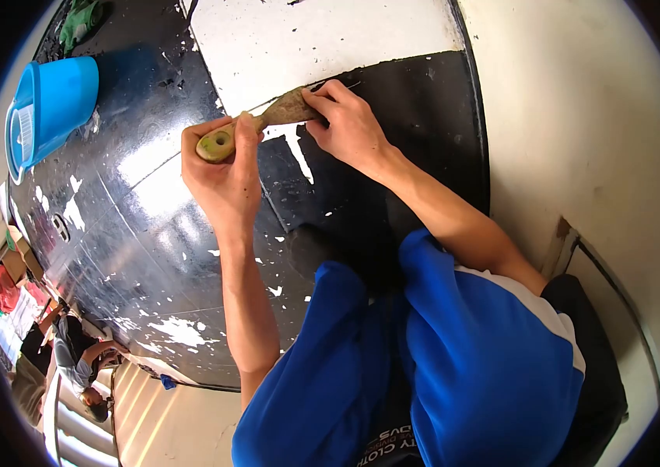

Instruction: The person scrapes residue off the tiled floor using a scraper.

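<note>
My left hand is wrapped round the handle of a scraper. The handle is yellowish with a hole in its end, and the broad blade looks worn and dirty. With thumb and fingers, my right hand pinches the far end of that blade, partly hiding it. Both hands hold the tool above a glossy black floor covering, at the border of a bare white patch. Just below the blade, a narrow white streak shows in the black.
A blue bucket lies at the upper left, near a green cloth. White chips and bare spots mark the black floor. A pale wall runs along the right. Another person is at the lower left, beside boxes.
</note>
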Tool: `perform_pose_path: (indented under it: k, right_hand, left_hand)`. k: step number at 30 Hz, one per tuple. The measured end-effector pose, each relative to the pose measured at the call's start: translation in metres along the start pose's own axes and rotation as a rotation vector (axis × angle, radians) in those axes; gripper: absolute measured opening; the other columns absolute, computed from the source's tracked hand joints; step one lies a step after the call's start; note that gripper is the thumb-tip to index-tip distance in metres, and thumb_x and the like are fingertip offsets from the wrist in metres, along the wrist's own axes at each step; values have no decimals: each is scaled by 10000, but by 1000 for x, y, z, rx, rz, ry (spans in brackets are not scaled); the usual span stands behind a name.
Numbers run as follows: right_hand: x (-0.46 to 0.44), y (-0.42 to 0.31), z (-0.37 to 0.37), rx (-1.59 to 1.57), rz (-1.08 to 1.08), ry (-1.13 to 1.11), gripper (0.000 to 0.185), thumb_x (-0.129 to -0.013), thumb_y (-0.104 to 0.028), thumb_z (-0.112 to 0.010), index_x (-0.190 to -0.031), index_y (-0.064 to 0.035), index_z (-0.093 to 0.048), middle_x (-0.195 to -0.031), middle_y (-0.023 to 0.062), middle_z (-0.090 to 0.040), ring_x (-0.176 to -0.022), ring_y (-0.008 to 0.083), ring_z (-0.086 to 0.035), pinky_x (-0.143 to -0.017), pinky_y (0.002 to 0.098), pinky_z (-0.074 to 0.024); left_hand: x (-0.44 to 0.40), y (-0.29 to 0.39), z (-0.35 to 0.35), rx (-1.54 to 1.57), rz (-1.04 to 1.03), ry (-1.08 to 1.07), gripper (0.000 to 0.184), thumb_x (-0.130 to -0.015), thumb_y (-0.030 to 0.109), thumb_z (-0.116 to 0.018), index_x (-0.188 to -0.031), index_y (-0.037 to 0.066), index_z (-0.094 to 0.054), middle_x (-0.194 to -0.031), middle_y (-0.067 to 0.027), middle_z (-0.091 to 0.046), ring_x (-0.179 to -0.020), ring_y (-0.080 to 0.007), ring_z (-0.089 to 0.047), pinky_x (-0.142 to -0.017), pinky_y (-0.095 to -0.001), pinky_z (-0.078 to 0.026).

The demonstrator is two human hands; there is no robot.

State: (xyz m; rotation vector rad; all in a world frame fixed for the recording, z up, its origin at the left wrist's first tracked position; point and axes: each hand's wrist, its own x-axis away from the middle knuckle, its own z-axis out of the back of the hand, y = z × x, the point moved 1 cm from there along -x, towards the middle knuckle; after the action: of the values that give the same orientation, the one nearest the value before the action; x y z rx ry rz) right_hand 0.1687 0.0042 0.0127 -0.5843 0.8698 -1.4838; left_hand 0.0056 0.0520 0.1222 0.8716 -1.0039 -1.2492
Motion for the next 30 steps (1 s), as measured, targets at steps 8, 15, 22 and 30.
perform_pose_path:
  k: [8,15,22,30]
  right_hand:
    - [5,15,37,56,-59,37,459,-758,-44,-808,-1205,17,-726,-983,115,-626,-819,289,-667,-740,386,-577]
    - [8,26,50,38,-132,106,419,-775,-39,-781,-1190,-1,-743,-970,120,-651,-741,288,-677,-683,388,-578]
    - [6,36,71,91,-150,172,346,-794,-29,-767,-1138,9,-768,-923,120,-676,-666,239,-672,-635,341,-566]
    - [10,57,93,180,-166,265,276,-795,-33,-756,-1065,19,-779,-871,121,-691,-662,239,-679,-629,335,-563]
  left_hand:
    - [-6,7,-34,21,7,-86,287,-955,128,-771,-1009,-96,-600,-888,-185,-730,-828,-221,-761,-761,-319,-640]
    - [-15,10,-57,12,-64,-113,267,-913,157,-801,-945,-33,-616,-802,-95,-718,-737,-115,-686,-684,-262,-569]
    - [-27,26,-90,-84,-251,-186,280,-893,177,-793,-956,-26,-611,-700,-126,-699,-614,-183,-696,-603,-312,-558]
    - [-33,40,-132,-76,-372,-339,293,-888,115,-747,-942,-54,-513,-686,-251,-633,-636,-460,-665,-586,-474,-537]
